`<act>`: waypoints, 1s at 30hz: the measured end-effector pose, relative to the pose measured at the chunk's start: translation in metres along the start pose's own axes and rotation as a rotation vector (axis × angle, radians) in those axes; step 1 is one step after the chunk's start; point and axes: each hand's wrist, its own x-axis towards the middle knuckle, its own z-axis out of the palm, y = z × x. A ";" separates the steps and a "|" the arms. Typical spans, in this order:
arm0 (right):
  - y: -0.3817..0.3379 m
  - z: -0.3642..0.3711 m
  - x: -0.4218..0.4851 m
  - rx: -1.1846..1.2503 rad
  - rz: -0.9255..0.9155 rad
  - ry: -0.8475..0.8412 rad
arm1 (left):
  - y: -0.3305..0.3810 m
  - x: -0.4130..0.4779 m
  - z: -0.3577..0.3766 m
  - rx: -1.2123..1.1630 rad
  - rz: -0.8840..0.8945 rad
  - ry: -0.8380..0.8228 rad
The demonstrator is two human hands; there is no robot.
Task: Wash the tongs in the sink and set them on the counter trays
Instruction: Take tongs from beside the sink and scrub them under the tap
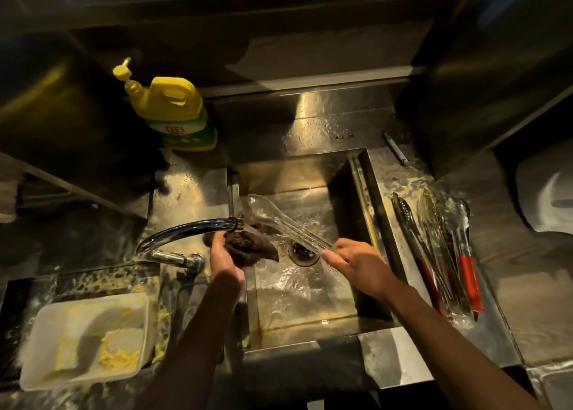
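- Right hand (356,262) pinches the clear tongs (279,220) mid-frame, slanted over the open sink (288,173) basin.
- Left hand (224,254) grips a dark scrubber (248,246) by the sink's left edge, under the tap (186,228).
- Other tongs (434,248) lie on the surface (511,301) just right of the rim.

Single head cam, wide-angle, looks fwd and steeply down. Sits close over the sink (288,173), counter (527,301) either side.

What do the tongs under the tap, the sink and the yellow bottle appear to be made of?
Tongs: probably clear plastic, glossy; the sink floor shows through them.
Sink: likely stainless steel, brushed; grey metal with streaked reflections.
Yellow bottle: opaque moulded plastic, slightly shiny, with a pump top.
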 end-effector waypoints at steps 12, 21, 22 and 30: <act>-0.039 0.045 0.004 0.131 -0.045 -0.049 | -0.039 -0.019 0.012 0.380 -0.028 -0.223; -0.040 0.030 0.008 0.095 -0.065 -0.082 | -0.045 -0.024 0.033 0.331 -0.031 -0.257; -0.032 0.027 0.006 0.016 -0.108 -0.102 | -0.040 -0.021 0.030 0.405 0.063 -0.269; -0.007 0.006 0.005 -0.072 -0.142 -0.175 | -0.023 0.003 0.012 0.091 -0.095 -0.268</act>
